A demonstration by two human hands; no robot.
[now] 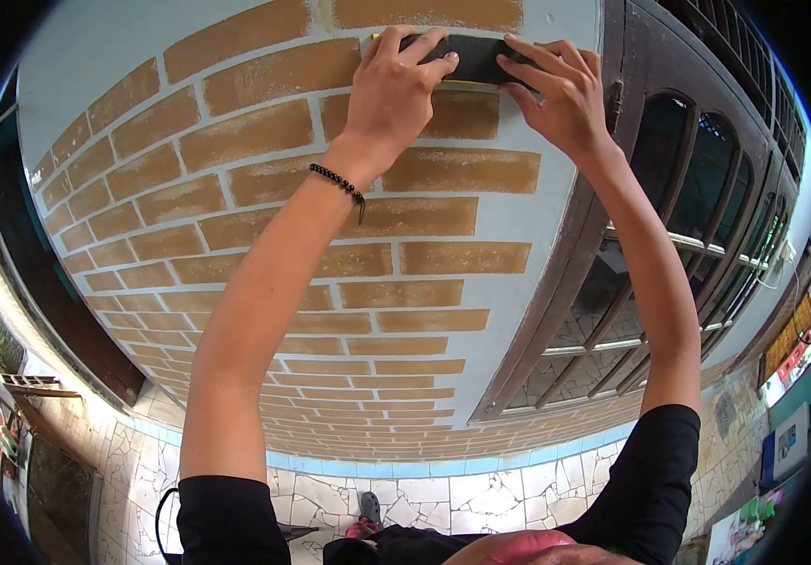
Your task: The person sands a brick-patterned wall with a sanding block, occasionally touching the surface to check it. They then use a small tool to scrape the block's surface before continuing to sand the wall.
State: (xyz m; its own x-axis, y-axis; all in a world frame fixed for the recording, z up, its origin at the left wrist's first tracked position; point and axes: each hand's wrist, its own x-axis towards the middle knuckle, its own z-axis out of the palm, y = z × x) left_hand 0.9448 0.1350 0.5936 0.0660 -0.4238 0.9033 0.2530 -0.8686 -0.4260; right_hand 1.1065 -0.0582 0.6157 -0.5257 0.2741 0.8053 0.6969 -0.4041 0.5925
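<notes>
High on the wall, a dark flat rectangular piece (473, 58) with a thin yellowish edge lies against the painted brick pattern (245, 137). My left hand (394, 89) holds its left part, fingers bent over it and thumb on its face. At its right end, my right hand (561, 94) grips it with thumb and fingertips. A black beaded bracelet (337, 179) circles my left wrist. Tan bricks with pale lines between them surround the piece, and a plain pale strip of wall (561, 155) lies to the right of the bricks.
A brown door (603, 282) with glass panes and bars stands at the right. Dark door panels (57, 254) are at the far left. Below, a stone-patterned floor (415, 499) meets a light blue wall base (377, 469). One shoe (370, 507) shows there.
</notes>
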